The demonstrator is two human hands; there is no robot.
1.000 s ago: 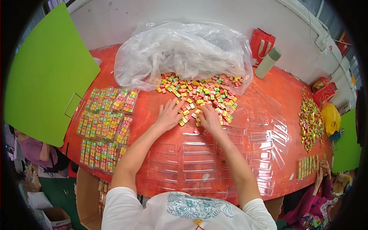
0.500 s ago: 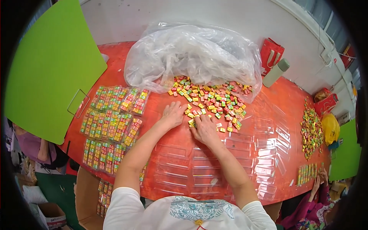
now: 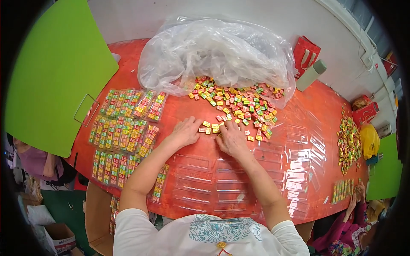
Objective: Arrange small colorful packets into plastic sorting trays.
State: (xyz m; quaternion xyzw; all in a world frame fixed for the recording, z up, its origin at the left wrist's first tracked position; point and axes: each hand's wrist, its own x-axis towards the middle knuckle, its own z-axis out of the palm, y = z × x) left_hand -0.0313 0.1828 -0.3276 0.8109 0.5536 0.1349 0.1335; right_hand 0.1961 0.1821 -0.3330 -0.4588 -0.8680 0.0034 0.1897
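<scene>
A small cluster of wrapped candies [image 3: 212, 127], box-shaped in yellow, red and green, lies in short rows between my hands on the red table [image 3: 175, 109]. My left hand [image 3: 187, 130] rests at the cluster's left end, open, its fingers loosely bent beside the candies. At the right end, my right hand [image 3: 231, 138] is open too, with fingertips touching the candies and the thumb apart. Whether a piece sits under its fingers is hidden. Just beyond lies a loose candy pile [image 3: 243, 104], partly under a clear plastic bag [image 3: 222, 55].
Filled clear trays [image 3: 124, 132] stand at left. Rows of unfilled clear trays [image 3: 232, 187] lie nearer me and rightward. A pale green bottle [image 3: 311, 76] and red bag [image 3: 306, 55] stand at the back right. Another person's hands [image 3: 358, 194] are at far right, near another candy pile [image 3: 349, 141].
My hands have drawn closer around a few candies, which now sit in neater rows, apart from most of the pile. The whole view has shifted slightly.
</scene>
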